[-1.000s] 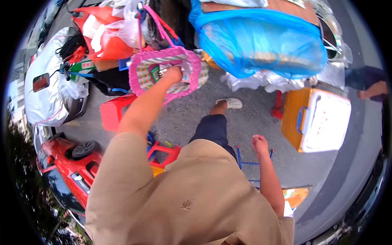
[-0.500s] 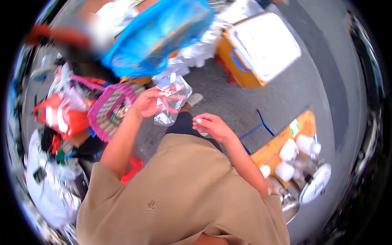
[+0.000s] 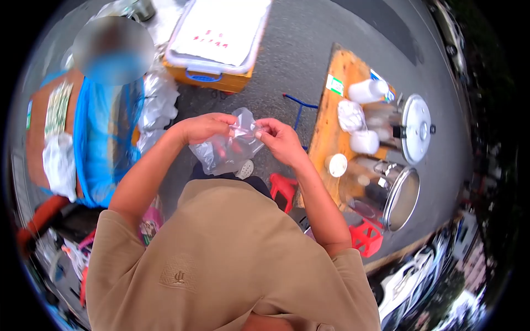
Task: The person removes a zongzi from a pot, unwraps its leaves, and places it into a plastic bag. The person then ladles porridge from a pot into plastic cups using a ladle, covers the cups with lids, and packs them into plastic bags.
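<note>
A thin clear plastic bag [image 3: 223, 154] hangs between my two hands in front of my chest. The fingers of my left hand [image 3: 208, 128] are closed on its upper left edge. On the other side, my right hand [image 3: 277, 140] pinches the bag's top right edge between thumb and fingers. The bag is crumpled and see-through. Below it a white shoe [image 3: 245, 169] shows on the asphalt.
To the right a wooden table [image 3: 324, 132] bears white cups, a white bag and steel pots [image 3: 402, 198]. Ahead stands a yellow box [image 3: 232, 81] with a white lid. Blue plastic [image 3: 102, 143] covers goods at left. Red stools [image 3: 283, 190] stand near my right side.
My view has turned right, towards the wooden table. My left hand has left the pink basket and holds the clear bag. The right hand has come up and gripped the bag too.
</note>
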Tool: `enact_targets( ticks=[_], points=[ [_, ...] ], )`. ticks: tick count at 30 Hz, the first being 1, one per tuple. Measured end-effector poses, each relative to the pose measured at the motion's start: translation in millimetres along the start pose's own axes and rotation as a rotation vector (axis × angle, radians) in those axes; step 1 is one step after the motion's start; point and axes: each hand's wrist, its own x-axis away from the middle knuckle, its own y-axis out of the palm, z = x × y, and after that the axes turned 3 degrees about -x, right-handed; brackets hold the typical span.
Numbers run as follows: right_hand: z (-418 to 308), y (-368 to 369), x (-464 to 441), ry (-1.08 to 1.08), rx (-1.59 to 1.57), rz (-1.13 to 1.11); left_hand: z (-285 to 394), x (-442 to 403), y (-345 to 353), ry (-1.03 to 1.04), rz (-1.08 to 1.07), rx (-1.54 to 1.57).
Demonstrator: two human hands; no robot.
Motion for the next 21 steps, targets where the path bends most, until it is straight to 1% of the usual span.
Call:
enact_targets(
  ticks=[1,2,3,4,6,7,9,10,12,13,15,16,17,20,21],
  points=[
    [17,-5,0,0.055,0.019,0.041,-1,-17,-8,0.022,0.028,-0.129],
    [36,-7,3,0.072,-0.086,0.146,-2,-31,-15,0.052,0.054,-0.257],
    [55,-8,8,0.085,-0.189,0.254,12,-37,-2,0.032,0.266,-0.499],
    [65,-9,16,0.095,-0.29,0.361,17,-47,6,0.125,0.383,-0.678],
    [78,-8,34,0.151,-0.429,0.498,26,-65,21,0.341,0.623,-1.017],
    [83,-4,41,0.176,-0.518,0.554,31,-73,35,0.296,0.564,-0.852],
    [83,5,57,0.228,-0.721,0.626,34,-84,63,0.167,0.305,-0.892],
    [78,11,62,0.198,-0.788,0.685,35,-89,76,0.1,0.18,-0.91],
    [61,23,64,0.132,-0.919,0.795,34,-96,100,0.107,0.074,-1.069],
    [48,25,67,0.079,-0.936,0.857,33,-101,109,0.106,0.02,-1.147],
    [65,17,83,0.109,-1.053,0.773,-10,-130,112,0.088,-0.091,-0.61],
    [73,14,91,0.12,-1.114,0.725,-13,-138,118,0.066,-0.136,-0.343],
    [79,11,98,0.117,-1.144,0.733,-14,-146,118,-0.036,-0.216,-0.329],
    [100,-2,122,0.11,-1.202,0.719,-20,-164,124,-0.17,-0.339,-0.301],
    [108,-10,131,0.102,-1.204,0.703,-21,-168,130,-0.168,-0.337,-0.252]
  ],
)
